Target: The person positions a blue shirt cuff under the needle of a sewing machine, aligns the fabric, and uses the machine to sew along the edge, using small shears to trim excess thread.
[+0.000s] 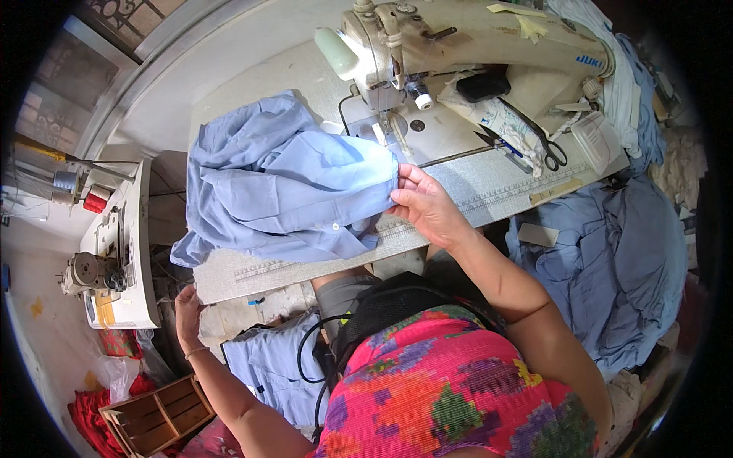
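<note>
One sewing machine [90,272] stands on a separate white stand at far left, a red thread spool [95,201] behind it. A wooden crate [166,412] sits below. The left hand [187,311] is at the near left corner of the worktable [217,281]; whether it grasps anything, I cannot tell. A light blue garment [286,187] lies bunched across the worktable's left part, left of the larger machine's [450,42] needle. The right hand [429,210] pinches its right edge between thumb and fingers. Farther right lie black-handled scissors [551,151], then heaped blue fabric [603,286].
</note>
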Available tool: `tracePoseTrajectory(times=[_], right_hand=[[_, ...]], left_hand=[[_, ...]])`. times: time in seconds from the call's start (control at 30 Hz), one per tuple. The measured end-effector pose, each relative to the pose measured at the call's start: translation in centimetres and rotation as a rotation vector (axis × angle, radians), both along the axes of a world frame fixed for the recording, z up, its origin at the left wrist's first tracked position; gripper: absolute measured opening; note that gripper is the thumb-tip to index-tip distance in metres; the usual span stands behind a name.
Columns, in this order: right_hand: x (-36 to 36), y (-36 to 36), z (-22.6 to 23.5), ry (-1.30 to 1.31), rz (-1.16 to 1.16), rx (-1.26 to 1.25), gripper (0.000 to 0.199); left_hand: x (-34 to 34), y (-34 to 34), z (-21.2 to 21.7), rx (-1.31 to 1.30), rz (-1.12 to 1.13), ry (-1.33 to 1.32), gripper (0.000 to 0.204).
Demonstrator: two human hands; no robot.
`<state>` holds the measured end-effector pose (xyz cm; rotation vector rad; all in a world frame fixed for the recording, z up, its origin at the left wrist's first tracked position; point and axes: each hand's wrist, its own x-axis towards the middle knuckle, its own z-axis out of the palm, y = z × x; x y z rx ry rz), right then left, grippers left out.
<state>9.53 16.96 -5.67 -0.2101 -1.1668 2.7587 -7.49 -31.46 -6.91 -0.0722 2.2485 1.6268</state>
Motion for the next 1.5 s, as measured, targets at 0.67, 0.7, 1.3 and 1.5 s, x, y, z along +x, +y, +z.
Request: tracePoseTrajectory(times=[0.67,0.7,1.3,1.5], right_hand=[[-1.0,0.6,0.7,-0.017,0.026,-0.014,0.020],[-1.0,0.5,0.9,-0.021,0.008,-0.005,0.021],[0.0,-3.6,2.9,-0.116,0.262,1.090,0.048],[-0.8,-3.1,0.1,0.095,0.161,0.499,0.045]], left_hand=[[5.8,22.0,9.0,-0.478,-0.668,1.092,0.035],[5.6,23.4,8.8,-0.526,-0.682,1.129,0.033],[0.4,25.7,10.8,-0.330,-0.587,0.708,0.014],[0.2,24.6,11.1,-0.268,-0.520,0.645,0.014]])
